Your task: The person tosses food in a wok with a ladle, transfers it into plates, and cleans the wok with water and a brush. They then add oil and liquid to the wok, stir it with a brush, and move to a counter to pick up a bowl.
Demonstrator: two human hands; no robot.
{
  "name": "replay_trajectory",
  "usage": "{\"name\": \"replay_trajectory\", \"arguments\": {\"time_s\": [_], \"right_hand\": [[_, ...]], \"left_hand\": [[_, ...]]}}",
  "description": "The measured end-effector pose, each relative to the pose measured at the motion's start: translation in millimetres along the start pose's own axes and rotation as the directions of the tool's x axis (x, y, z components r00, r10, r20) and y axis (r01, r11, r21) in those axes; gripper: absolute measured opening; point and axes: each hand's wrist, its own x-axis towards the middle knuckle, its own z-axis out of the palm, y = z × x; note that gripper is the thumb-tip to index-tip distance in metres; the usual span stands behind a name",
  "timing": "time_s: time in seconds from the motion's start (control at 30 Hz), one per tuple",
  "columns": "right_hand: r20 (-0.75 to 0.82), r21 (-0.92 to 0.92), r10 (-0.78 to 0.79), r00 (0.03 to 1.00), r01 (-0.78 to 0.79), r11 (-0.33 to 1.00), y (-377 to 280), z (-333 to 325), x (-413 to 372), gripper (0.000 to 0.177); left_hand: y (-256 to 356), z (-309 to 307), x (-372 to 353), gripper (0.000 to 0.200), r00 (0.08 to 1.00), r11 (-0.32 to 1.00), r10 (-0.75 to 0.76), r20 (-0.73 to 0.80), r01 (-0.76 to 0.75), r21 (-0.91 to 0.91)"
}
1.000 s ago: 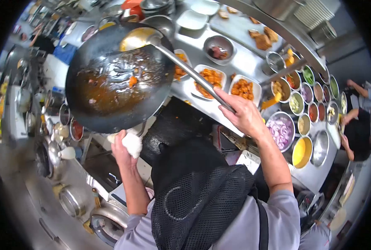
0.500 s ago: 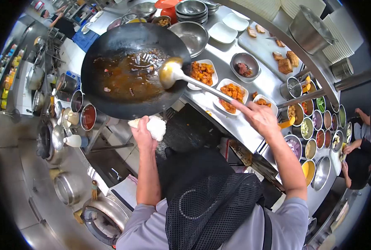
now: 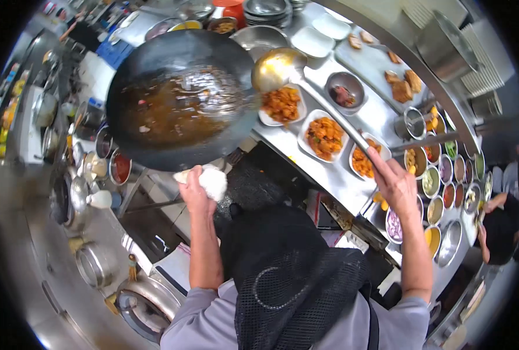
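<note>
The wok (image 3: 154, 58) is held in the air, tilted, above and to the left of the steel counter (image 3: 332, 172), with a shallow pool of brown sauce (image 3: 183, 108) lying in its lower part. The left hand (image 3: 194, 192) is closed tight on the near rim of the wok through a folded white cloth (image 3: 208, 179); the handle itself is hidden under the cloth. The right hand (image 3: 396, 184) is wrapped fully round the far end of the long handle of the ladle (image 3: 278, 69), whose bowl hangs just beside the right rim of the wok, above the first of 3 plates (image 3: 302, 129) of orange food. Judged from its size and dark steel, the wok is heavy, rigid and probably hot: grip it only at the rim handle, with the cloth between palm and metal. The liquid load shifts with any tilt, and the wall looks oily. The ladle is stiff and light, but its length gives leverage, so a grip at the handle end demands a firm wrist.
</note>
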Motion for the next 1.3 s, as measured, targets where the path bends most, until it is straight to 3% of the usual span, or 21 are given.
{"name": "replay_trajectory", "arguments": {"time_s": [0.07,0.13,0.2,0.27,0.33,0.4,0.47,0.53,0.6,0.67,0.73,0.77,0.83,0.93,1.0,1.13,1.2,1.27,1.3], "right_hand": [[-0.015,0.291,0.022,1.0,-0.017,0.956,-29.5,18.3,18.5,0.059],[-0.075,0.615,0.029,0.997,0.024,0.788,-67.2,37.4,52.0,0.056],[0.147,0.749,0.054,0.988,-0.147,0.646,-99.3,42.4,86.8,0.055],[0.41,0.794,0.042,0.911,-0.379,0.475,-127.6,37.7,117.4,0.055],[0.465,0.857,-0.077,0.882,-0.427,0.289,-142.4,50.5,127.5,0.057],[0.478,0.802,-0.189,0.858,-0.338,0.493,-142.2,38.0,116.8,0.056],[0.122,0.653,-0.297,0.947,0.149,0.743,-123.8,44.2,80.5,0.054],[0.292,0.394,-0.296,0.909,0.168,0.904,-92.0,5.9,39.8,0.053],[0.255,0.278,-0.264,0.93,0.191,0.942,-58.3,-25.2,11.3,0.055],[0.287,0.219,-0.172,0.942,0.111,0.969,-58.8,-52.3,15.6,0.055],[0.147,0.263,-0.19,0.971,0.147,0.954,-67.8,-34.4,38.5,0.062],[0.164,0.289,-0.19,0.968,0.137,0.948,-76.1,-23.9,58.3,0.061],[-0.074,0.391,-0.224,0.972,0.235,0.89,-101.3,13.1,97.3,0.057],[-0.043,0.428,-0.249,0.967,0.243,0.87,-117.3,35.3,112.8,0.058],[0.132,0.261,-0.253,0.958,0.213,0.942,-103.9,20.7,89.7,0.059],[0.164,-0.109,-0.261,0.951,0.281,0.954,-29.4,-12.5,-1.7,0.069],[0.169,-0.024,-0.159,0.973,0.165,0.986,-15.9,-38.8,-26.0,0.067],[0.201,0.174,-0.053,0.978,0.018,0.985,-22.0,-46.2,-28.1,0.061],[0.296,0.287,0.052,0.954,-0.141,0.947,-30.8,-41.7,-21.6,0.055]], "left_hand": [[-6.8,-12.3,-0.8,0.008,0.999,0.999,-0.044,-0.018,0.044,-0.012],[3.0,-3.4,-17.8,0.009,0.995,0.996,-0.087,0.058,0.089,-0.022],[6.1,-0.6,-30.5,0.009,0.988,0.993,-0.107,0.109,0.112,-0.037],[10.6,1.0,-39.6,0.005,0.987,0.993,-0.11,0.119,0.113,-0.019],[14.9,5.1,-45.4,0.011,0.96,0.984,-0.148,0.237,0.168,-0.065],[19.1,12.3,-45.6,0.008,0.963,0.988,-0.121,0.239,0.141,-0.065],[23.9,11.0,-43.2,0.005,0.944,0.973,-0.198,0.265,0.222,-0.06],[26.7,3.6,-42.1,0.006,0.941,0.967,-0.223,0.256,0.246,-0.062],[21.5,-5.3,-38.2,0.007,0.919,0.948,-0.28,0.278,0.31,-0.07],[21.8,-4.3,-40.6,0.008,0.923,0.951,-0.267,0.276,0.298,-0.08],[26.2,0.4,-44.8,0.008,0.921,0.953,-0.258,0.291,0.292,-0.079],[30.8,3.0,-49.2,0.009,0.93,0.964,-0.227,0.288,0.256,-0.067],[32.0,2.1,-56.2,0.009,0.935,0.973,-0.204,0.29,0.227,-0.049],[34.9,-2.7,-55.7,0.012,0.935,0.984,-0.159,0.316,0.178,-0.031],[36.4,-3.8,-52.7,0.015,0.931,0.983,-0.162,0.328,0.181,-0.028],[39.3,-0.2,-51.4,0.014,0.939,0.981,-0.18,0.292,0.192,-0.012],[34.2,-2.3,-48.2,0.012,0.946,0.978,-0.191,0.262,0.207,-0.033],[26.7,-5.5,-46.4,0.012,0.946,0.981,-0.18,0.269,0.193,-0.023],[24.1,-7.5,-47.3,0.012,0.95,0.985,-0.162,0.267,0.172,-0.015]]}}
